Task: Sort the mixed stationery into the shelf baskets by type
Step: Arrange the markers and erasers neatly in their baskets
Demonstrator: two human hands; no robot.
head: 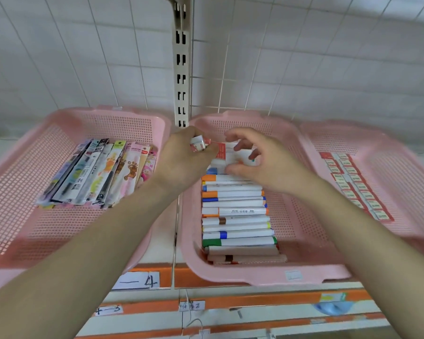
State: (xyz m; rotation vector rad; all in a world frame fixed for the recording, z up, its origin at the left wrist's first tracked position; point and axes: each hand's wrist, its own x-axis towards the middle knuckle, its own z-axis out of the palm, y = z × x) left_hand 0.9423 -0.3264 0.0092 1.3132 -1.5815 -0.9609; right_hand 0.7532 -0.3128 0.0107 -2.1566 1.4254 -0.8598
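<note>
Head view: a white-and-red carton (233,155) sits at the far end of the middle basket (267,275), on top of the row of markers (235,204). The right hand (267,162) pinches it, upper fingers (235,135) curled over its far edge and thumb against the near edge. This looks like a grip for lifting out something that does not belong with the markers.

Just beside it the left hand (181,162) is closed on a few small white-and-red packs (200,144), with fingers wrapped round them. It seems to be storing what has already been gathered so the other hand stays free to pick.

The markers lie side by side across the basket, caps alternating left and right. That packing is tidy, and the carton stands out against it.

The left basket (22,192) holds packaged pens (101,172) fanned in a flat layer. The right basket (402,167) holds small labelled packets (353,184) in two neat columns. Their red-and-white colouring resembles the held pieces, so that is the likely destination, though the print is too small to confirm.

All three baskets rest on a shelf (206,281) with an orange front strip and a handwritten paper label (137,280).
</note>
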